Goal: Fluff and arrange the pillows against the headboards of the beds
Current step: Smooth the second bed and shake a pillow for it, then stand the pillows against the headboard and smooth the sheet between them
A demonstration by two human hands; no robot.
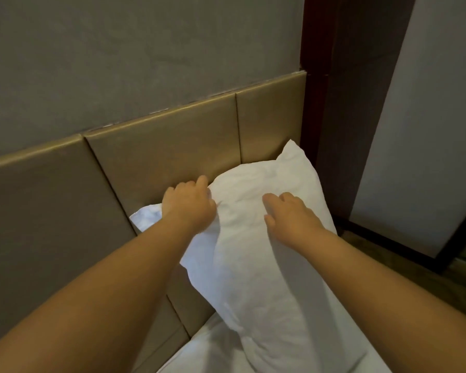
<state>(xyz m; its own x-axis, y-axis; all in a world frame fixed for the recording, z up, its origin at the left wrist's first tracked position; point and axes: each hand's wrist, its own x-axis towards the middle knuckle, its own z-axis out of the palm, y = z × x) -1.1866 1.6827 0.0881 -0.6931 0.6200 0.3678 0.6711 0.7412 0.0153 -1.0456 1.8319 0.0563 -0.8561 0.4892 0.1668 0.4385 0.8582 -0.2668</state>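
A white pillow [256,265] stands upright, leaning on the tan padded headboard [162,154]. My left hand [190,204] grips the pillow's top left edge, fingers curled over it against the headboard. On the pillow's front face, near the top right, my right hand [288,214] lies flat with fingers spread. A second white pillow corner [145,218] shows behind my left wrist. White bedding [210,351] lies below.
A grey wall [135,49] rises above the headboard. A dark wooden frame [342,117] stands right of the headboard, with a pale panel [425,130] beyond it. Wooden floor [404,267] shows at the right of the bed.
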